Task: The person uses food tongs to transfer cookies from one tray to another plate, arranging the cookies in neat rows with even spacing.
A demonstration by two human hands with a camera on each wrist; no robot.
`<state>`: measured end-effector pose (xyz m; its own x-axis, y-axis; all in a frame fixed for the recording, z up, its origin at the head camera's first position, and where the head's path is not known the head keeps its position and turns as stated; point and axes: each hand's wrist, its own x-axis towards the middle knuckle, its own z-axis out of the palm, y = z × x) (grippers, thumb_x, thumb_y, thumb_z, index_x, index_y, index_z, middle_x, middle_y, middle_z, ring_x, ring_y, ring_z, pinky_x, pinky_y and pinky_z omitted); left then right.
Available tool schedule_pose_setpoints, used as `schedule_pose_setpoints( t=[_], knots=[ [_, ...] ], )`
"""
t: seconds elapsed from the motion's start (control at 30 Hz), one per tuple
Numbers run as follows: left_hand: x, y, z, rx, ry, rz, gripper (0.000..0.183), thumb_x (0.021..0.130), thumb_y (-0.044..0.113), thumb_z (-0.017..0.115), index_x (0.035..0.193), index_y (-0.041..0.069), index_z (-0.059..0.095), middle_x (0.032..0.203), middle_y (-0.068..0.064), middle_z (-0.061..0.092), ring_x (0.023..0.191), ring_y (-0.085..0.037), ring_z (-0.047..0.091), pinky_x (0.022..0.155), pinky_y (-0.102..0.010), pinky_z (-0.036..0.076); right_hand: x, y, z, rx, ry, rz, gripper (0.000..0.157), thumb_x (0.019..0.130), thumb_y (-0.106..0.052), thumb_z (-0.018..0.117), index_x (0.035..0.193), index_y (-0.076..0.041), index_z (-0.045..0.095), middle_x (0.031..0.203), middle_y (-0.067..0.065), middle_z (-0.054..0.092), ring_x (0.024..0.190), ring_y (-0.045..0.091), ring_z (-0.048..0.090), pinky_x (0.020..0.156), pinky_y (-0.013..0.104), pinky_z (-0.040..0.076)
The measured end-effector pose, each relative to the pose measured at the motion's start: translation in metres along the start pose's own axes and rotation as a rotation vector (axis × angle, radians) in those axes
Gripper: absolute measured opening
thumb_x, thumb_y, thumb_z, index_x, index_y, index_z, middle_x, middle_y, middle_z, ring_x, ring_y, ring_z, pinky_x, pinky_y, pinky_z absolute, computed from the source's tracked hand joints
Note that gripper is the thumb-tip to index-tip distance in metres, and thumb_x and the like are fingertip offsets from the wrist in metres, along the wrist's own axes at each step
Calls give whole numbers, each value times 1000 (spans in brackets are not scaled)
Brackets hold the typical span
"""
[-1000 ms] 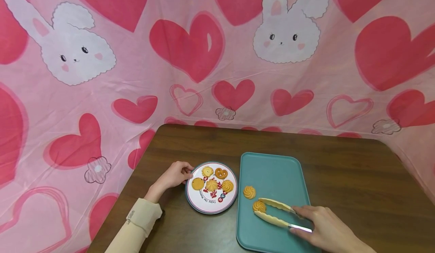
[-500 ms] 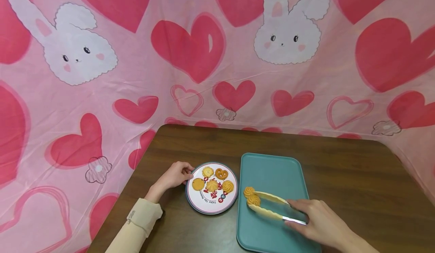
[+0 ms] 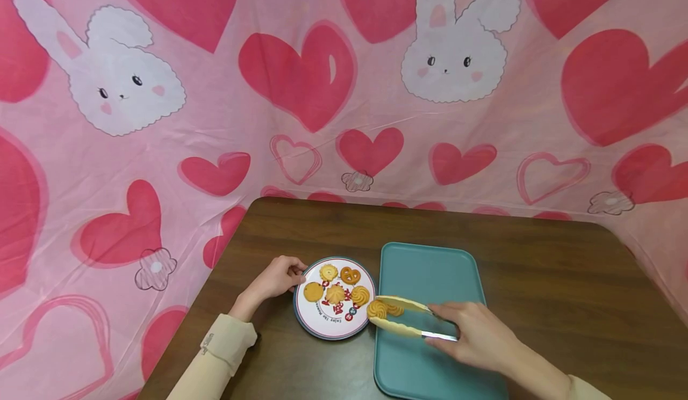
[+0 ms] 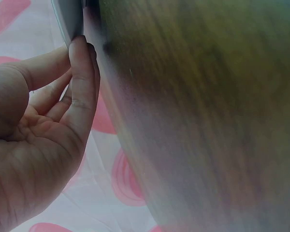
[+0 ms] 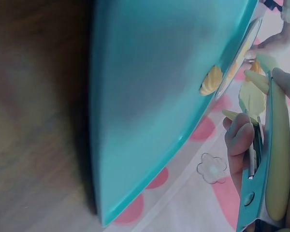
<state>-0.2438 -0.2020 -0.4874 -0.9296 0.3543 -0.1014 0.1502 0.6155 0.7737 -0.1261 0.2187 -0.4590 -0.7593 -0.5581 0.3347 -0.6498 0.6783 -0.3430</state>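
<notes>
My left hand (image 3: pixel 276 277) pinches the left rim of a round white plate (image 3: pixel 334 329) that carries several cookies, among them a pretzel-shaped one (image 3: pixel 350 275). In the left wrist view, thumb and fingertips (image 4: pixel 79 53) meet at the plate's edge. My right hand (image 3: pixel 475 334) grips a pair of tongs (image 3: pixel 398 327) with pale yellow scalloped tips. Between those tips is a swirl cookie (image 3: pixel 377 310), held at the gap between plate and tray, close to the plate's right rim. Another swirl cookie (image 5: pixel 211 80) lies on the teal tray (image 3: pixel 430 364), partly hidden behind the tongs in the head view.
The dark wooden table (image 3: pixel 548 280) extends behind and to the right of the tray. A pink cloth (image 3: pixel 215 113) printed with hearts and rabbits hangs around the table's back and sides.
The right hand has carried the tongs and swirl cookie leftward and slightly up, past the other swirl cookie, to the plate's right edge. The left hand and plate have stayed put.
</notes>
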Motion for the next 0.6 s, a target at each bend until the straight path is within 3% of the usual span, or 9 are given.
schedule_pose_setpoints(
  t=[0.37,0.6],
  knots=[
    [0,1,0,8,4,-16,20,89,-1,72,107,-7,69,79,-6,62,64,-15,60,57,-30,57,34,-9,6,-17,-79,-37,52,84,-48,78,115,-7,74,103,-1,74,86,9,69,68,32,58],
    [0,0,0,4,4,-9,20,89,-2,72,107,-8,69,79,-6,62,64,-15,60,56,-30,58,51,-17,16,25,-164,-39,51,85,-46,77,118,-7,73,100,0,73,79,8,66,62,26,53]
  ],
)
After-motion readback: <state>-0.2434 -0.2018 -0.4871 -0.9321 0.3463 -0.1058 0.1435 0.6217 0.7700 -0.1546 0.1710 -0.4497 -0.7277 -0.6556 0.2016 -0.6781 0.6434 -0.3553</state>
